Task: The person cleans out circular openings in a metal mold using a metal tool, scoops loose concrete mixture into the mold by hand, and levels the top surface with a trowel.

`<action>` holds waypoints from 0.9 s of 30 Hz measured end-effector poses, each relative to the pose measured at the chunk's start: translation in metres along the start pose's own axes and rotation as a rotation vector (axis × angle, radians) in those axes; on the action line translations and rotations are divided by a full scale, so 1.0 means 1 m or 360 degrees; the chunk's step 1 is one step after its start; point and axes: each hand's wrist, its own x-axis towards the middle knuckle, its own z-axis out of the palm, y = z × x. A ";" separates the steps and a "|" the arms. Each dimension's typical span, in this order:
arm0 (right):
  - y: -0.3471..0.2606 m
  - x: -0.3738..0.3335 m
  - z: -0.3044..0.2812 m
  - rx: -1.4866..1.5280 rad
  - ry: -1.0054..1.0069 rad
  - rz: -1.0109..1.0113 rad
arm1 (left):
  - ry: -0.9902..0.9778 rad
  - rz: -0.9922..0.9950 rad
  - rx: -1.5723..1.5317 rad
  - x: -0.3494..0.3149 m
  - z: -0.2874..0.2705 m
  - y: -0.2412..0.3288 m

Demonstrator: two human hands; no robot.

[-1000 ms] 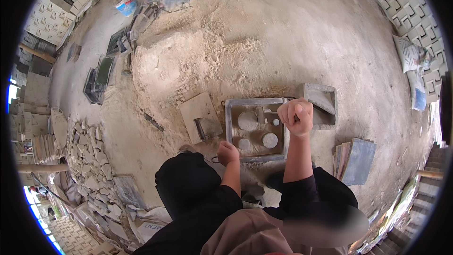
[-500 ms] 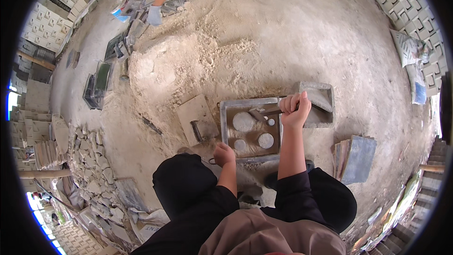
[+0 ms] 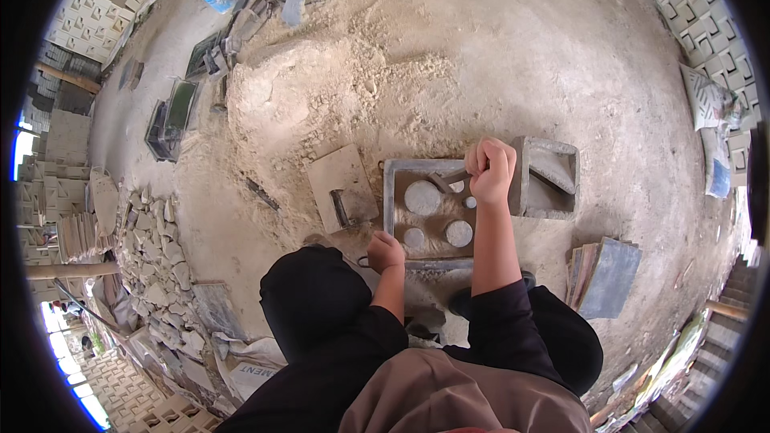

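A rectangular metal-framed mould (image 3: 389,212) lies on the floor in front of me, filled with tan powder. Pale round discs, large (image 3: 422,197) and smaller (image 3: 458,233), sit in it. My right hand (image 3: 492,170) is closed round the dark handle of a flat-ended tool (image 3: 440,183). The tool's end is over the far part of the mould, just beyond the large disc. At the near left corner, my left hand (image 3: 387,251) is closed beside a thin metal ring (image 3: 363,261). What its fingers hold is hidden.
A grey trough (image 3: 549,207) stands right of the mould, a handled square board (image 3: 343,184) left. Beyond lies a powder heap (image 3: 273,88). Flat plates (image 3: 611,277) lie near right, broken pieces (image 3: 152,273) near left. A co-worker's gloved hand (image 3: 293,10) is at the far left.
The view has shifted slightly. My right hand has moved left over the mould's right edge with the tool. Another small pale disc now shows under the tool. My left hand stays at the corner.
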 end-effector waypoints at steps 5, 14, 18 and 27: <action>-0.005 -0.001 0.028 -0.0075 -0.0234 0.0080 | -0.0033 -0.0078 0.0018 -0.002 -0.006 -0.004; 0.006 0.025 0.061 -0.0276 -0.0789 0.0456 | -0.0066 -0.0052 0.0007 -0.001 -0.001 -0.007; 0.028 0.035 0.061 -0.0340 -0.0839 0.0424 | -0.0054 -0.0004 -0.0045 0.000 0.003 -0.006; 0.030 0.042 0.069 -0.0218 -0.1076 0.0650 | -0.0100 -0.0009 -0.0058 -0.002 0.000 -0.003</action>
